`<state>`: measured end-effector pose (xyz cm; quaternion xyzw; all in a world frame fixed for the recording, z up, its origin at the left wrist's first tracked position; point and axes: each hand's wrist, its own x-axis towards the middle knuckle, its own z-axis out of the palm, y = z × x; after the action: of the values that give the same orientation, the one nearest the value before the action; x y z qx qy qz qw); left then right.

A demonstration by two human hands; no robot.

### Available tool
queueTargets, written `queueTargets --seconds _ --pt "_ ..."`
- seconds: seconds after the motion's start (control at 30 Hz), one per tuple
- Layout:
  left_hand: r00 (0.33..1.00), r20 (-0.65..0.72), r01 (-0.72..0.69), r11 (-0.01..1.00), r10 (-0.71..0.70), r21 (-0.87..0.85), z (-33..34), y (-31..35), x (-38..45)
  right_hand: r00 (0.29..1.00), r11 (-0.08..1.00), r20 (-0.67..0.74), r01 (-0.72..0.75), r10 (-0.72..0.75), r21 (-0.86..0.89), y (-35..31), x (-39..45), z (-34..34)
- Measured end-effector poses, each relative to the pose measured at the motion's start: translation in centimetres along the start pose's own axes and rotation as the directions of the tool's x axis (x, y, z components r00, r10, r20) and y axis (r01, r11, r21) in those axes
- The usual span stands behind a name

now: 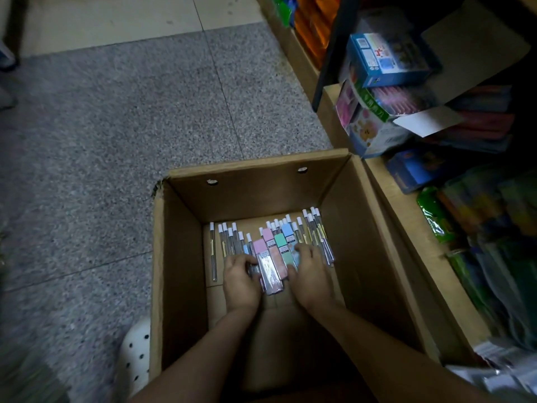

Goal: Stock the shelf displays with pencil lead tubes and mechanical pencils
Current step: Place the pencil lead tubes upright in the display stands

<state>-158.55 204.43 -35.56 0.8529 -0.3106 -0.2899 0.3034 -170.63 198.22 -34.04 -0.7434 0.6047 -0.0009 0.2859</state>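
Observation:
An open cardboard box [180, 257] stands on the floor below me. On its bottom lie several clear pencil lead tubes with white caps [228, 239] and pastel mechanical pencil packs [274, 257] in pink, green and blue. Both hands reach down into the box. My left hand [239, 279] curls its fingers round tubes and packs at the left of the pile. On the right of the pile my right hand [311, 274] lies with fingers bent over the packs and tubes. More white-capped tubes [318, 234] fan out beyond the right hand.
A low shelf [406, 228] runs along the right, holding bagged goods [479, 228] and stacked toy boxes [383, 59]. Grey speckled floor tiles [116, 141] spread to the left and ahead. A white shoe with holes [135, 353] shows left of the box.

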Motion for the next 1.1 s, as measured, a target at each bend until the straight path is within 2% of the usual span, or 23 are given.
queueTargets --seconds 0.1,0.23,0.3,0.4,0.53,0.7,0.9,1.1 --pt "0.993 -0.051 0.099 0.991 -0.104 -0.096 0.3 0.4 0.2 1.0 1.0 -0.006 -0.007 0.007 -0.013 0.2 1.0 -0.3" --pt "0.951 -0.07 0.253 0.886 -0.302 -0.388 0.3 0.9 0.4 0.999 0.999 -0.015 -0.046 0.046 0.004 -0.1 2.3 -0.2" --pt "0.939 -0.04 0.283 0.831 -0.343 -0.479 0.3 1.0 0.8 0.998 0.997 -0.006 -0.068 0.069 0.045 -0.2 2.6 -0.3" --pt "0.937 0.025 0.311 0.798 -0.349 -0.516 0.5 1.0 1.2 0.996 0.993 0.006 -0.094 0.094 0.073 -0.1 2.7 -0.4" --pt "0.951 0.089 0.306 0.851 -0.297 -0.427 0.9 1.5 0.9 0.986 0.981 0.02 -0.166 0.165 0.105 0.0 2.4 -0.2" --pt "0.957 0.135 0.285 0.926 -0.259 -0.246 1.5 1.8 0.6 0.986 0.98 0.027 -0.166 0.164 0.109 -0.3 2.1 0.0" --pt "0.97 0.096 0.233 0.969 -0.225 -0.087 2.4 2.5 0.5 0.982 0.98 0.068 -0.183 0.178 0.082 -0.3 1.6 0.0" --pt "0.966 0.072 0.256 0.962 -0.25 -0.093 2.3 2.4 0.4 0.966 0.949 0.067 -0.259 0.251 0.178 0.0 0.8 0.6"
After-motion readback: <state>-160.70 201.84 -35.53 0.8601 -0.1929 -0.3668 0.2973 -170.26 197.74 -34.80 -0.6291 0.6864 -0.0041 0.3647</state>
